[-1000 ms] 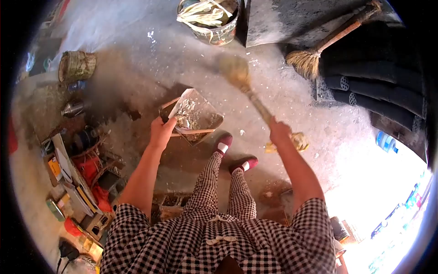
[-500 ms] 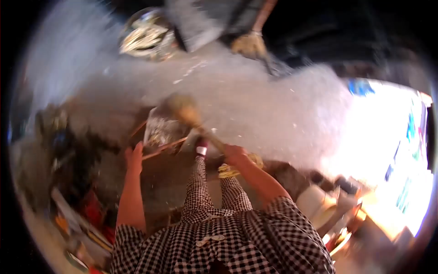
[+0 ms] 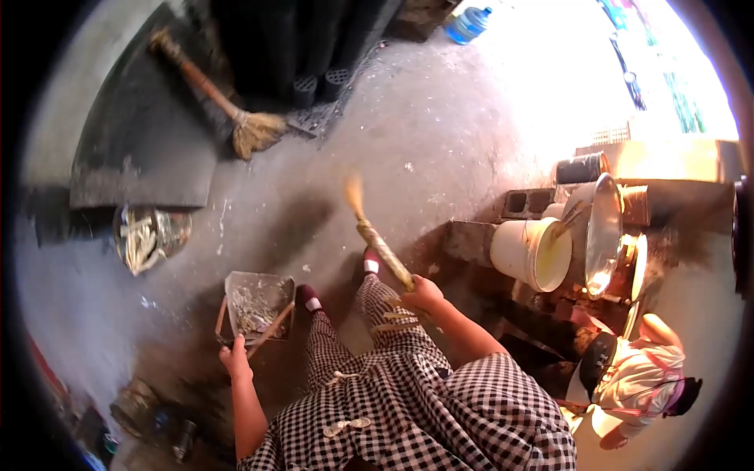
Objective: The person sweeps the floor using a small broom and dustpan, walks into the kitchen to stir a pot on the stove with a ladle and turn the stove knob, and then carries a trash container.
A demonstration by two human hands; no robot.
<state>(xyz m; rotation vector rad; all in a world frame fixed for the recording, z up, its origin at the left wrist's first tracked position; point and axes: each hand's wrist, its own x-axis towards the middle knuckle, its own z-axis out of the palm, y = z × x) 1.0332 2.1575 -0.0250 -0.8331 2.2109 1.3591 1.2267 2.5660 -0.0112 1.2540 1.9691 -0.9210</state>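
My left hand point(image 3: 236, 357) is closed round the wooden handle of a dustpan point(image 3: 258, 276), whose tray holds pale scraps and dust. It is down by my left foot, above or on the concrete floor; I cannot tell which. My right hand point(image 3: 424, 295) grips the lower end of a short straw broom point(image 3: 381, 247). The broom points forward past my right foot, its bristle end blurred and apart from the dustpan. Whether the bristles touch the floor is unclear.
A second broom point(image 3: 259, 135) lies against a dark board at the upper left, near a bin with pale scraps point(image 3: 161, 235). To the right are a white bucket point(image 3: 514, 255), a metal pan point(image 3: 605, 235) and a bent-over person point(image 3: 640, 377). A blue bottle point(image 3: 468, 26) stands farther off.
The view has swung, bringing the bucket and the other person into sight. The broom's bristles have moved from the dustpan's edge out to the right. Both hands keep their hold.
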